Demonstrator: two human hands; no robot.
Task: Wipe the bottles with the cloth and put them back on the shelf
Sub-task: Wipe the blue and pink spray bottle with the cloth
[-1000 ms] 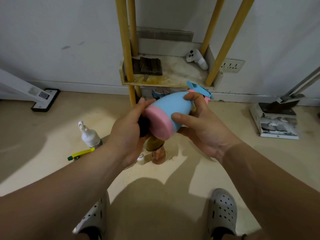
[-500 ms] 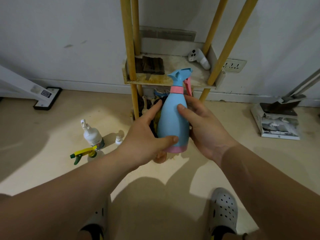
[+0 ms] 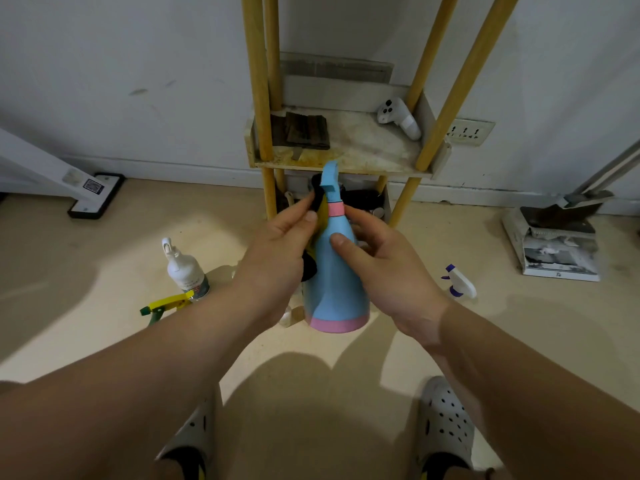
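because your right hand (image 3: 388,268) has its thumb laid across the front of the blue spray bottle (image 3: 337,289) and its fingers wrapped round behind, just under the pink collar, the bottle hangs upright in the air before the shelf (image 3: 356,147), clear of the floor. that grip by the neck leaves the wide body and pink base free to be wiped. your left hand (image 3: 277,251) pinches the cloth (image 3: 316,195) between thumb and curled fingers and presses it against the neck and trigger, so the wiping looks to be at the top of the bottle, not yet the body.

on the shelf board a dark folded pad (image 3: 306,131) lies at the back left corner and a white controller (image 3: 398,117) at the back right corner; the front middle is bare, which seems the easiest spot for the bottle. mind the yellow posts at the front corners when you lift it in.

on the floor a white bottle (image 3: 185,268) stands to the left with a yellow trigger sprayer (image 3: 166,304) lying just beside it, and a purple-tipped sprayer (image 3: 459,282) lies to the right. a dustpan (image 3: 554,237) sits near the wall at the far right.
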